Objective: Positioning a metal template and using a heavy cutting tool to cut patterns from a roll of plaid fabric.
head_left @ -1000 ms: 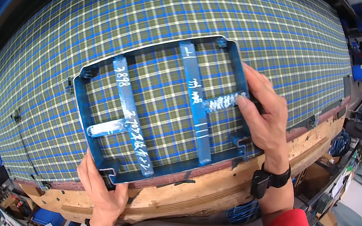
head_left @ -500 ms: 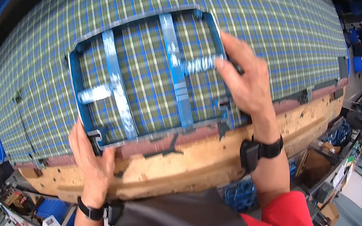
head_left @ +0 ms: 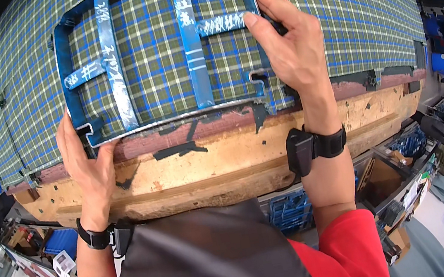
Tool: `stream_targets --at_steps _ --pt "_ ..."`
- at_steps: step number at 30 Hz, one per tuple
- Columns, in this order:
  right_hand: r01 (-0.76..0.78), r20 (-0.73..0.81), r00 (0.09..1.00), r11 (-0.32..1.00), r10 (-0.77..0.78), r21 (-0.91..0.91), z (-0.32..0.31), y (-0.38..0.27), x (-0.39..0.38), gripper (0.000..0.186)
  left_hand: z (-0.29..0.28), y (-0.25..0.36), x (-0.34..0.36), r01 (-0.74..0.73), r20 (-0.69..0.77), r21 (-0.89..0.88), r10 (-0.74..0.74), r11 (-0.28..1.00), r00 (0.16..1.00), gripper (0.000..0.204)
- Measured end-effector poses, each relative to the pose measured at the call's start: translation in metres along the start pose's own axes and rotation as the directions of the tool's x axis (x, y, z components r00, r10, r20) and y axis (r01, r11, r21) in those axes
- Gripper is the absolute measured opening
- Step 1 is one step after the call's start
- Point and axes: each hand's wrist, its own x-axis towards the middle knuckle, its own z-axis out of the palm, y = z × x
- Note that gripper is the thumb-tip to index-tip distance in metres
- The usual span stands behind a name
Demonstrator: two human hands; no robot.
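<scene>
Starting at the left, the bare left hand [head_left: 87, 168] is on the near left corner, its long fingers lying together along the outer wall and the thumb spread away to the near edge, so the corner sits between them. Its fingertips are partly hidden behind that wall, so how hard they press, I cannot tell.

On to the middle: here's the wide, four-sided blue metal frame [head_left: 194, 60] with flat, white-marked crossbars, over the green, blue and white plaid fabric [head_left: 356, 26], its near side close to the cloth's near edge. Whether it rests flat or sits slightly raised, I can't tell. It looks stiff, probably fairly heavy for its open shape, and hardly fragile; the painted walls might be a little slick. That thin, bright rim could be sharp, so the flat sides of the walls look the better hold, one hand at each end.

And over to the right, the bare right hand [head_left: 298, 48] pinches the right wall, thumb at the short crossbar's end, fingers outside, close together.
</scene>
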Motion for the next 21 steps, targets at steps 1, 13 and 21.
stream_targets --at_steps 1,13,21 --pt "-0.012 0.003 1.0 1.0 0.012 -0.003 0.0 0.002 -0.001 0.043 0.0 0.0 0.0 0.002 -0.008 -0.008 -0.002 1.0 1.0 0.08" --pt "-0.024 0.094 0.995 0.999 0.021 0.035 -0.011 -0.051 0.008 0.038 0.0 0.003 -0.002 -0.013 -0.035 0.037 0.014 0.999 0.999 0.08" --pt "0.049 0.085 0.995 0.996 -0.055 0.076 -0.002 -0.023 0.008 0.039 -0.004 0.004 0.001 0.009 -0.055 0.028 -0.008 1.0 0.998 0.079"
